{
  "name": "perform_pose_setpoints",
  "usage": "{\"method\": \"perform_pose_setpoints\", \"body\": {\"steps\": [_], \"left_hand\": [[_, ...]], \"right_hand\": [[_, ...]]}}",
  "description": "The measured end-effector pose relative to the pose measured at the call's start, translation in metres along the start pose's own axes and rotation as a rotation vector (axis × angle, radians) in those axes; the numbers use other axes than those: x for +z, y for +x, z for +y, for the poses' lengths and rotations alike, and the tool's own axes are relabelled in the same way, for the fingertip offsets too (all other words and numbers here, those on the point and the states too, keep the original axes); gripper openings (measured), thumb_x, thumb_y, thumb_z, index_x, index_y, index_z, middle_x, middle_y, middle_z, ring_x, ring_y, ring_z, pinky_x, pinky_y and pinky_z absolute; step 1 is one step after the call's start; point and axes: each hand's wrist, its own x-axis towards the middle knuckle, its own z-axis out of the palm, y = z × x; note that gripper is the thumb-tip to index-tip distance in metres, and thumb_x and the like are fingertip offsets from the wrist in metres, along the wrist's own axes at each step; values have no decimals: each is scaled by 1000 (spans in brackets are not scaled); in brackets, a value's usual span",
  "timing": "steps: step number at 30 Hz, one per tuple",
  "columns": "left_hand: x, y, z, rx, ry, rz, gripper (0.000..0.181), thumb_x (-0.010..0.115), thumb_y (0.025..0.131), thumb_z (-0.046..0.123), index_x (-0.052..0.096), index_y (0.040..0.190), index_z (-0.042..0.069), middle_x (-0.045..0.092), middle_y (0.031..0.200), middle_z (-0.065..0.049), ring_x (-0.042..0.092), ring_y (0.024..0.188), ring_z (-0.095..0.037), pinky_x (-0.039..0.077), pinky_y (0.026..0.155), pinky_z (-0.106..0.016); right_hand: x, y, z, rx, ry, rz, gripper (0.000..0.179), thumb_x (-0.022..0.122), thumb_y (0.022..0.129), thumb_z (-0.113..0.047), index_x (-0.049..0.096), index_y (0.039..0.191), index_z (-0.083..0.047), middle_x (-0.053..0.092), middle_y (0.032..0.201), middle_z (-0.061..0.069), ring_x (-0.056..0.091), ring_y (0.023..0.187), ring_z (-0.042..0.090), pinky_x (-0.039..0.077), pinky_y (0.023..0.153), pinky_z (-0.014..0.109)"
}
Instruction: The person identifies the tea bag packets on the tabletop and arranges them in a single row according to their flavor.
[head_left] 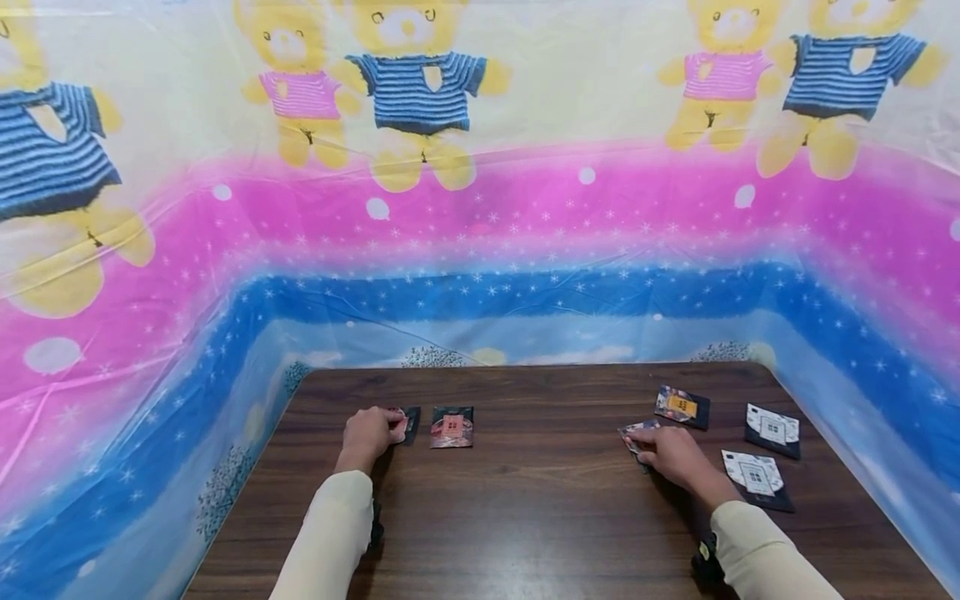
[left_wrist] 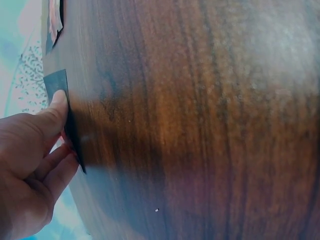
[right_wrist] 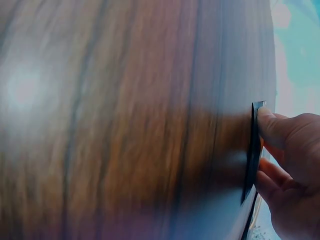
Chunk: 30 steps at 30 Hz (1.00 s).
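Observation:
At the table's left side my left hand (head_left: 367,435) pinches a small flat black packet (head_left: 412,423) with a reddish print. In the left wrist view the thumb lies over that packet (left_wrist: 58,81) and the other fingers are at its far edge. A matching packet with a red label (head_left: 452,427) lies just to the right. On the right side my right hand (head_left: 677,457) grips a dark packet with a patterned front (head_left: 636,431), thumb and fingers at its edges. The right wrist view shows this packet (right_wrist: 252,160) nearly edge-on, tilted close over the table.
Beyond the right hand lies a packet with an orange label (head_left: 682,407). Two black-and-white packets (head_left: 772,428) lie one in front of the other near the right edge of the brown wooden table (head_left: 525,517). A bear-printed cloth (head_left: 480,225) hangs around its back and sides.

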Motion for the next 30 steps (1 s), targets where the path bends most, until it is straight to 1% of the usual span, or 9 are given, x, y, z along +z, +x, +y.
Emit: {"method": "perform_pose_setpoints", "body": {"steps": [5,12,21,30], "left_hand": [[1,-1,0,9,16,2,39,75,93,27,72,131,17,68,130,-25,65,112,-46,52,96,-58],[1,0,1,-5,17,-5,40,75,93,28,71,132,18,67,132,-25,65,111,-46,53,95,-57],[-1,1,0,-18,8,-20,41,75,93,28,71,133,19,66,133,-25,65,113,-45,52,97,-58],[-2,0,1,-16,7,-14,40,75,93,28,71,132,18,66,133,-24,65,115,-45,52,98,-58]], "right_hand": [[3,3,-9,5,8,2,42,77,91,-17,71,132,-13,71,125,22,66,113,44,52,93,61],[5,8,-22,20,16,3,43,76,91,-16,70,133,-13,71,125,22,66,112,44,52,94,60],[8,14,-34,11,30,4,40,76,92,-15,71,132,-14,72,124,21,67,112,43,53,94,59],[13,22,-48,-6,42,6,40,76,92,-14,71,131,-13,72,125,20,67,113,42,53,96,58]]}}
